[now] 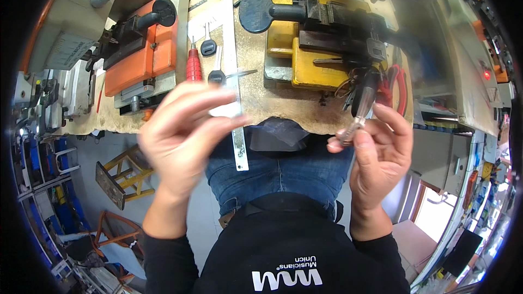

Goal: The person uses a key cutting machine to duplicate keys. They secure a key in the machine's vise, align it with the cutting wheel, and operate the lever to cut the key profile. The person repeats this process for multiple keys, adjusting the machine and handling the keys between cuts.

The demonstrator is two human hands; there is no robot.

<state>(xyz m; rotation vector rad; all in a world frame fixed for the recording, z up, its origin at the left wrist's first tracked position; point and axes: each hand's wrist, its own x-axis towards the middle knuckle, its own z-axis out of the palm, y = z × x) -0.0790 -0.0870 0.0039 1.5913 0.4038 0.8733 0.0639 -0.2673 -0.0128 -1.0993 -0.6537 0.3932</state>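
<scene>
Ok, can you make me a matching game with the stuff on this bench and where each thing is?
Things:
1. screwdriver with red handle
2. orange machine
3. yellow machine
4. small clear-handled tool

Places:
A. held in the right hand
B. far left of the bench
C. lying just right of the orange machine
D. right of the long metal ruler

Pairs: 1-C, 2-B, 3-D, 4-A
</scene>
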